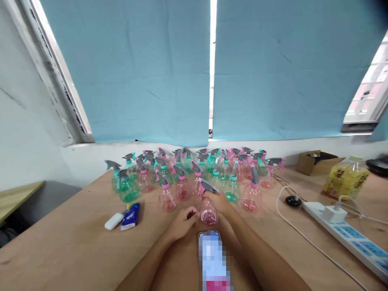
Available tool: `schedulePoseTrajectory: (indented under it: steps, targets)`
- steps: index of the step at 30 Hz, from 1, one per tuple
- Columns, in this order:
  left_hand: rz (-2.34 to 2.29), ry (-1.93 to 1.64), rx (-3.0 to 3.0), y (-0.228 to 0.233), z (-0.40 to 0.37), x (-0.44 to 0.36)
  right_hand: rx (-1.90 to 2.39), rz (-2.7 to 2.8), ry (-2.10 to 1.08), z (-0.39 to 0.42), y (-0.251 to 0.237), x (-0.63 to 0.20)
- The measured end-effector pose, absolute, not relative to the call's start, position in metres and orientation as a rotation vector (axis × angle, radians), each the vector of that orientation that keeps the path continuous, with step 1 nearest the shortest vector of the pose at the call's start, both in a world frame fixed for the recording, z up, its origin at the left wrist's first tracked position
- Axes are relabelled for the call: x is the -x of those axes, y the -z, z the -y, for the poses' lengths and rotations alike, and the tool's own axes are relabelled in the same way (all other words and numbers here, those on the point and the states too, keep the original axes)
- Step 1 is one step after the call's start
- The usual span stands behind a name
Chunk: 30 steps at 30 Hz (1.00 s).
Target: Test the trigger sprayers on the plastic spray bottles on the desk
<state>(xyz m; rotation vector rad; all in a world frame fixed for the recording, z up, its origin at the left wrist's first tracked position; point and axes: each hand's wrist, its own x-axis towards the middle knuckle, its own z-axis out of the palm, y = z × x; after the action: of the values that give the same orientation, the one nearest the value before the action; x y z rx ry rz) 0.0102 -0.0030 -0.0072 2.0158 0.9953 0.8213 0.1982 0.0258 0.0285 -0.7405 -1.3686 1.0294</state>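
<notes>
My right hand (220, 202) is closed round the neck of a clear pink spray bottle (208, 215), just under its grey head with a pink trigger. The bottle is upright at the table's near middle. Left of it, my left hand (182, 223) rests low with fingers curled, fingertips close to the bottle's side; whether they touch it, or hold anything, is hidden in shadow. Behind both hands stand several more spray bottles, pink ones (167, 199) and green ones (128, 190), with grey heads. A phone (212, 258), its screen blurred out, lies in front of the held bottle.
On the left lie a white case (114, 221) and a blue packet (130, 217). To the right are a white power strip (348, 238) with cables, a black round object (293, 201), a yellow-labelled jug (345, 178) and a cardboard box (318, 162). Blue blinds (130, 72) hang behind.
</notes>
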Motion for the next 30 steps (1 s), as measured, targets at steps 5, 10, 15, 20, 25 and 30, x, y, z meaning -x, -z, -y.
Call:
schedulePoseTrajectory:
  steps: [5,10,15,20,25,30]
  targets:
    - [-0.984,-0.827,-2.005,0.0075,0.0039,-0.0104,0.728,1.397,-1.034,-0.026,-0.0281,-0.1987]
    - [-1.007,-0.823,-2.006,0.0078,0.0036,-0.0114,0.739,1.357,-1.052,-0.0243,-0.0255,-0.1987]
    - [-1.0,-0.804,-2.013,0.0061,0.0043,-0.011,0.745,1.376,-1.069,-0.0255,-0.0256,-0.1992]
    - [-1.001,-0.804,-2.031,0.0039,0.0066,-0.0105,0.761,1.33,-1.047,-0.0232,-0.032,-0.1977]
    - [-1.011,-0.814,-2.036,0.0021,0.008,-0.012,0.737,1.361,-1.06,-0.0215,-0.0325,-0.198]
    - [-1.041,-0.759,-2.068,-0.0014,0.0092,-0.0125,0.755,1.347,-1.048,-0.0226,-0.0295,-0.1989]
